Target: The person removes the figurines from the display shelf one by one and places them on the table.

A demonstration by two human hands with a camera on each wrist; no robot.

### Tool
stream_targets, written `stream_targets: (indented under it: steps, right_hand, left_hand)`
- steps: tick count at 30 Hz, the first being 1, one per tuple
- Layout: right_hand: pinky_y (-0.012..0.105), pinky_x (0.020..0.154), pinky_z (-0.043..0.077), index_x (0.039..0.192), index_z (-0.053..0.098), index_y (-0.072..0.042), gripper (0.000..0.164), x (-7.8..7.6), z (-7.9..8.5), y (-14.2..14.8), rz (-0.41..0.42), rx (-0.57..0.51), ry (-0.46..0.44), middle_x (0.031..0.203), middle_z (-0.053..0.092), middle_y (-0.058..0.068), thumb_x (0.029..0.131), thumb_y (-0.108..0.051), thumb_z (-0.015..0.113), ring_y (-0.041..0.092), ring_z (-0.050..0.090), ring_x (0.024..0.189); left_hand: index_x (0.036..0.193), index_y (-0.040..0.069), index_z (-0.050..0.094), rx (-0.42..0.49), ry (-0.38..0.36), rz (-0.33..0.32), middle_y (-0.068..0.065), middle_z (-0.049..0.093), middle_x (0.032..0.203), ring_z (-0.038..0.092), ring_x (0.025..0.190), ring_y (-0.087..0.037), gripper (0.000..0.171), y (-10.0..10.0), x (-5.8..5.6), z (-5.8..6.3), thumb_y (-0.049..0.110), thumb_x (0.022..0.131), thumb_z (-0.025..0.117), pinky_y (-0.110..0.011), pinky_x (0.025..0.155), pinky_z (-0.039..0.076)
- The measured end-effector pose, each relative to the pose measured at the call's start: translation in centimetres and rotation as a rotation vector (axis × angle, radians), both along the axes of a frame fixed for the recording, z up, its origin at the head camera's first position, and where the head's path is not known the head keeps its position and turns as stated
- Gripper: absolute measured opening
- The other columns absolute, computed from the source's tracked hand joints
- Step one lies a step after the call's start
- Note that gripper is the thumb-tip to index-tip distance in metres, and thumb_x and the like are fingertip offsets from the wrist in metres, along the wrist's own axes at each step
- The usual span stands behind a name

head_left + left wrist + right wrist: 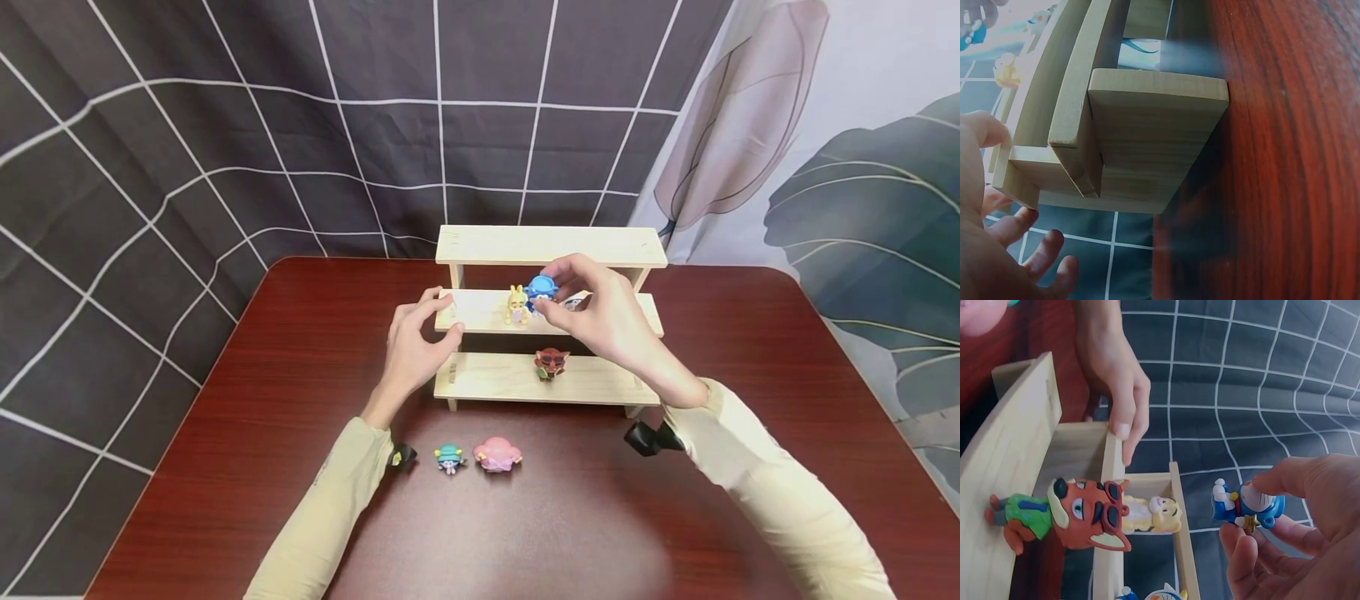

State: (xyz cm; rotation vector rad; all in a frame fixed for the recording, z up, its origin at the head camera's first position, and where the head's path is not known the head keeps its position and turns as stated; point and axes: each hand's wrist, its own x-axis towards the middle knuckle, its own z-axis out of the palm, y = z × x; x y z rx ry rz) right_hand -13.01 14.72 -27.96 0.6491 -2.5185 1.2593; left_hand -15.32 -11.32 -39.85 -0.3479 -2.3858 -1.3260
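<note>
My right hand (600, 304) pinches a blue-and-white cat figurine (1244, 503) between thumb and fingers, above the middle tier of a wooden three-tier shelf (480, 312). Close beside it on that tier stands a yellow long-eared figurine (516, 306). Another blue-and-white figurine (1163, 592) shows partly at the bottom of the right wrist view. At the tier's left end, my left hand (416, 340) grips the wood between thumb and fingers. A fox figurine (1088, 512) with sunglasses and a green shirt stands on the lowest tier.
In front of the shelf, a small teal-hatted figurine (449, 457) and a pink figurine (497, 454) sit on the reddish-brown table (337, 317). The top tier (551, 244) rises at the back. Behind the table hangs a dark grid-patterned curtain (390, 142).
</note>
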Motion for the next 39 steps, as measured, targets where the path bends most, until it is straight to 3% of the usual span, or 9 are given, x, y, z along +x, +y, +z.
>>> stream_targets:
  steps: [19, 26, 39]
  right_hand:
    - [0.027, 0.058, 0.051, 0.103, 0.065, -0.006, 0.027, 2.6, -1.5, 0.7, 0.016, 0.002, -0.007, 0.089, 0.071, 0.0, 0.081, 0.0, 0.078, 0.013, 0.067, 0.076]
    - [0.026, 0.059, 0.051, 0.103, 0.065, -0.006, 0.025, 3.6, -2.1, 1.1, 0.045, -0.038, -0.056, 0.093, 0.069, 0.001, 0.082, 0.002, 0.077, 0.014, 0.067, 0.077]
    - [0.023, 0.057, 0.048, 0.101, 0.066, -0.009, 0.027, 5.5, -3.3, 1.6, 0.029, -0.029, -0.053, 0.088, 0.07, -0.004, 0.08, 0.001, 0.08, 0.011, 0.065, 0.075]
  left_hand:
    - [0.126, 0.013, 0.071, -0.007, -0.003, -0.001, 0.001, 0.06, 0.139, 0.051, 0.108, -0.026, 0.044, 0.1, -0.1, 0.0, 0.024, 0.084, 0.076, -0.046, 0.086, 0.041]
    - [0.126, 0.012, 0.071, -0.007, -0.007, -0.002, 0.0, 0.059, 0.139, 0.051, 0.109, -0.026, 0.044, 0.1, 0.0, 0.0, 0.024, 0.084, 0.076, -0.046, 0.086, 0.041]
    - [0.127, 0.012, 0.071, -0.007, -0.014, -0.002, 0.001, 0.059, 0.14, 0.051, 0.109, -0.026, 0.044, 0.1, 0.1, 0.1, 0.024, 0.084, 0.076, -0.046, 0.086, 0.041]
